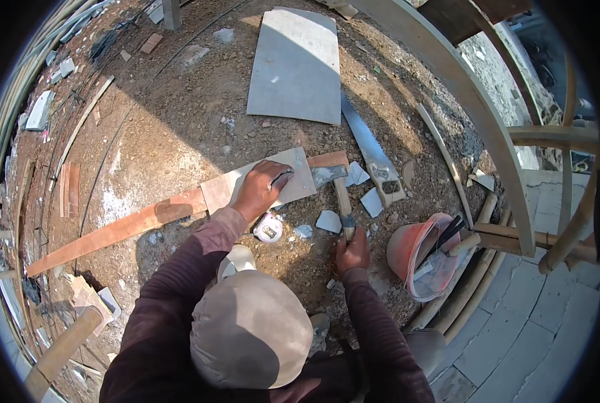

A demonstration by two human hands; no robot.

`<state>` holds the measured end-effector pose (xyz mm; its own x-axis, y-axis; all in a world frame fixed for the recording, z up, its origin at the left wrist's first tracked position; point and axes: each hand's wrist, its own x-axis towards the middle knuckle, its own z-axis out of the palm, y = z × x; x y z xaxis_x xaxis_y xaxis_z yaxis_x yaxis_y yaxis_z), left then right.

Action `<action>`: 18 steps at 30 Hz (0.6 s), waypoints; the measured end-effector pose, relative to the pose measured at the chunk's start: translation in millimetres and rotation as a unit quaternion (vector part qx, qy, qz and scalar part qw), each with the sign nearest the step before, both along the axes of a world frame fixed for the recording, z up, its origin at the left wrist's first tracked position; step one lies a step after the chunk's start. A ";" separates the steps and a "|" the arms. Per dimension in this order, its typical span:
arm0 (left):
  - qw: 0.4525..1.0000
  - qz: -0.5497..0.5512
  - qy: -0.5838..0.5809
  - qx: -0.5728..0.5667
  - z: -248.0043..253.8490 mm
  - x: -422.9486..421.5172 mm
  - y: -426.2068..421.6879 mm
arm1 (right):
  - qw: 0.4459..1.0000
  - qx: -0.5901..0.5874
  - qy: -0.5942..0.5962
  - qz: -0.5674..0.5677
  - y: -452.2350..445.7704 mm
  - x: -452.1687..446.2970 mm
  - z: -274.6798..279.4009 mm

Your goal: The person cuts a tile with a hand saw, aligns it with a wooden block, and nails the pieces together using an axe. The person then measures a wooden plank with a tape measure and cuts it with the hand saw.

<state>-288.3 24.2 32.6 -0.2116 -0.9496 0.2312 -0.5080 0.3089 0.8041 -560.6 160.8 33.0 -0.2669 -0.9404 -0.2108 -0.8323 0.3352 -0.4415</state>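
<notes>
My left hand [263,188] rests on a short pale board [296,178], its fingers pinched around something small and dark that I cannot make out. That board lies across a long reddish plank [125,232] on the ground. In my right hand [352,252] is the wooden handle of a hatchet [343,198]; its grey metal head lies over the plank's right end, beside the pale board. A white round tape measure [268,228] sits just below my left hand. To the right of the hatchet lies a handsaw [367,141], teeth along its right edge.
A red bucket [407,248] with tools in it stands at the right. A large grey sheet [293,74] lies ahead. Bamboo poles [471,295] and a curved wooden frame [474,87] border the right side. Broken white tile pieces [328,221] are scattered about. A beige cap [253,329] blocks the lower middle.
</notes>
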 end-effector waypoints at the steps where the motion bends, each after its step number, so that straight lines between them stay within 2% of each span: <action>1: 1.000 0.001 0.001 -0.002 -0.6 -0.6 -0.3 | 0.999 -0.025 0.034 0.002 -0.8 -6.7 1.3; 3: 1.000 0.001 0.004 -0.003 -0.3 -0.4 0.9 | 0.992 -0.074 0.097 0.004 -2.4 -21.8 5.0; 6: 1.000 0.001 0.011 -0.009 0.5 -1.0 -0.2 | 0.993 -0.095 0.074 0.011 -9.3 -42.2 15.6; 9: 1.000 0.003 0.014 -0.010 -2.2 -0.4 0.8 | 0.990 -0.064 -0.125 0.022 -15.4 -41.0 40.2; 13: 1.000 0.008 0.021 0.011 -2.2 1.2 1.2 | 0.947 -0.094 -0.307 0.027 -4.1 -18.6 38.3; 16: 1.000 0.007 0.009 0.007 -0.5 -1.5 0.4 | 0.940 -0.020 -0.341 0.022 -0.5 -0.1 71.2; 18: 1.000 0.004 -0.001 -0.009 0.4 -0.7 0.5 | 0.947 -0.036 -0.314 0.058 -0.9 3.9 73.8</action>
